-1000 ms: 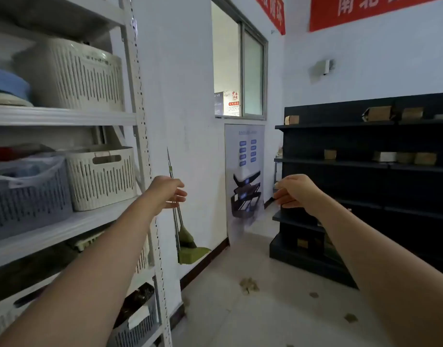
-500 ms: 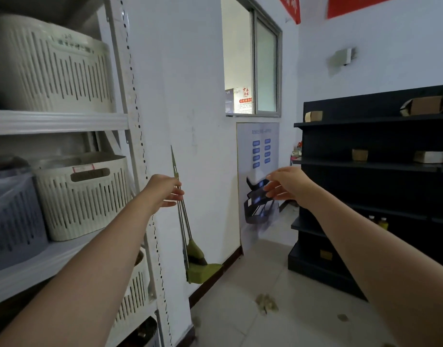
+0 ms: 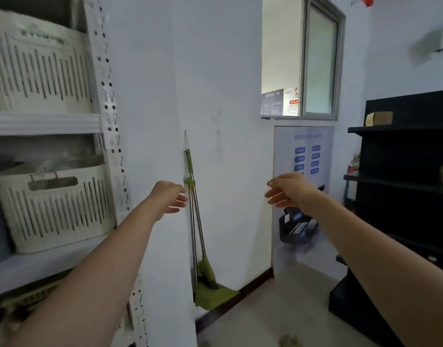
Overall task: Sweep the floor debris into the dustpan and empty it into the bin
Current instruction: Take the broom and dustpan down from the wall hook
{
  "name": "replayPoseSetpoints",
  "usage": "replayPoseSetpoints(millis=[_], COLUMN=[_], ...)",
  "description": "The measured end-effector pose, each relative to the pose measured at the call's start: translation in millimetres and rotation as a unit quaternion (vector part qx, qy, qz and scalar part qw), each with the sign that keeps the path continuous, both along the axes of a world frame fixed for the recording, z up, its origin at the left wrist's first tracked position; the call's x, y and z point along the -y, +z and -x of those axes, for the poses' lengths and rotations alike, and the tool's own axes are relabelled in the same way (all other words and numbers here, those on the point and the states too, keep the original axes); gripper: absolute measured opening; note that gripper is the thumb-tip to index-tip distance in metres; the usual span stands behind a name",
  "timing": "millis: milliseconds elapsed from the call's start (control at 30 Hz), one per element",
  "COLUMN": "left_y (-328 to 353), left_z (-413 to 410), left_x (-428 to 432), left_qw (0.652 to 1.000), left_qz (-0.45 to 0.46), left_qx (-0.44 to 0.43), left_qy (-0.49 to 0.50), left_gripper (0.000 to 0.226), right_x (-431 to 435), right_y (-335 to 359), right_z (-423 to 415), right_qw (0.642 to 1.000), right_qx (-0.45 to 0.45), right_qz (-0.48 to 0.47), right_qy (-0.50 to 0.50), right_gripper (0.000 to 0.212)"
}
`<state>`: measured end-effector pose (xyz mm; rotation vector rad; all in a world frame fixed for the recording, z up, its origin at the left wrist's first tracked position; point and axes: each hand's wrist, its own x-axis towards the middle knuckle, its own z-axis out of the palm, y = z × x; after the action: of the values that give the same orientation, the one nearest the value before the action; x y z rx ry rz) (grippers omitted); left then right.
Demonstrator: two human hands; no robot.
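1. White metal shelving rack (image 3: 107, 126), near left: holds two slotted cream baskets, an upper basket (image 3: 37, 68) and a lower basket (image 3: 55, 209).
2. White wall (image 3: 190, 71), centre.
3. Sliding window (image 3: 320, 58), far right of centre, upper area.
4. Poster (image 3: 303, 156) with blue buttons, directly below the window.
5. Black shelving unit (image 3: 403, 196), right: carries a cardboard box (image 3: 379, 118).

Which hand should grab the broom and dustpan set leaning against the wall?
Left. The left hand is open right beside the set's metal handles, fingertips nearly touching. The right hand hovers farther off, in front of the poster.
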<state>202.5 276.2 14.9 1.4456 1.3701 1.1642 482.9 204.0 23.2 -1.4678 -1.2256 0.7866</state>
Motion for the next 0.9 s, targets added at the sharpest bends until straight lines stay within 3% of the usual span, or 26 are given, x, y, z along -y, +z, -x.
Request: replayPoseSetpoints(millis=[200, 533, 900], left_y=[6.8, 23.4, 26.2], left_z=[-47.9, -89.8, -87.2], left_x=[-28.7, -108.0, -285.7], left_qw=[0.999, 0.998, 0.995], left_qz=[0.003, -0.016, -0.050], left_qx=[0.000, 0.042, 0.031], left_qy=[0.033, 0.044, 0.079], left_gripper=[0.007, 0.012, 0.013], right_x=[-66.1, -171.1, -372.8], right_y=[0.1, 8.7, 23.1], right_z=[-69.3, -89.5, -73.7], right_qw=[0.997, 0.996, 0.991], right_qx=[-0.078, -0.055, -0.038], right_qz=[0.009, -0.002, -0.036], right_qy=[0.013, 0.075, 0.124], right_gripper=[0.024, 0.023, 0.022])
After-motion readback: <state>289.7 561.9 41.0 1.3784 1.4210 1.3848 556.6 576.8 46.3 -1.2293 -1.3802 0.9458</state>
